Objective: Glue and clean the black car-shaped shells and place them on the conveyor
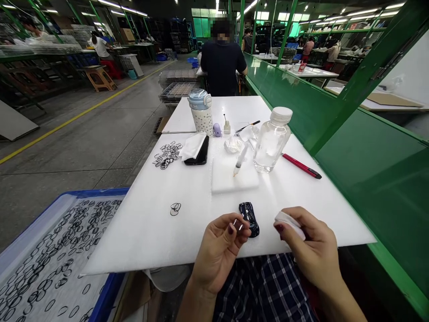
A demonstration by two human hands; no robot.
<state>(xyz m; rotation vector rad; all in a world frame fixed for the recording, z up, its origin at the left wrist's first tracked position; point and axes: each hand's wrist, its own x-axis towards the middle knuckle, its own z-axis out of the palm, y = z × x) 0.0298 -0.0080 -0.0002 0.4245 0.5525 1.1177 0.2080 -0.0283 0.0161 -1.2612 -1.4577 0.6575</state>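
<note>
My left hand [219, 248] is at the near edge of the white table [161, 223], fingers pinched on a small thin ring-shaped piece [237, 224]. Right beside it lies a glossy black oval part [250, 218] on the table. My right hand [310, 250] is closed on a white wad of cloth [288, 222], held just right of the black part. Two black rings [175, 209] lie loose to the left.
A white foam pad [234, 175] carries a syringe [240, 160]. Behind it stand a clear bottle [271, 141], a spotted cup [201, 112], a phone under a cloth [197, 151], a ring pile [166, 155] and a red pen [300, 166]. A blue tray of rings [53, 264] sits left. A person sits ahead.
</note>
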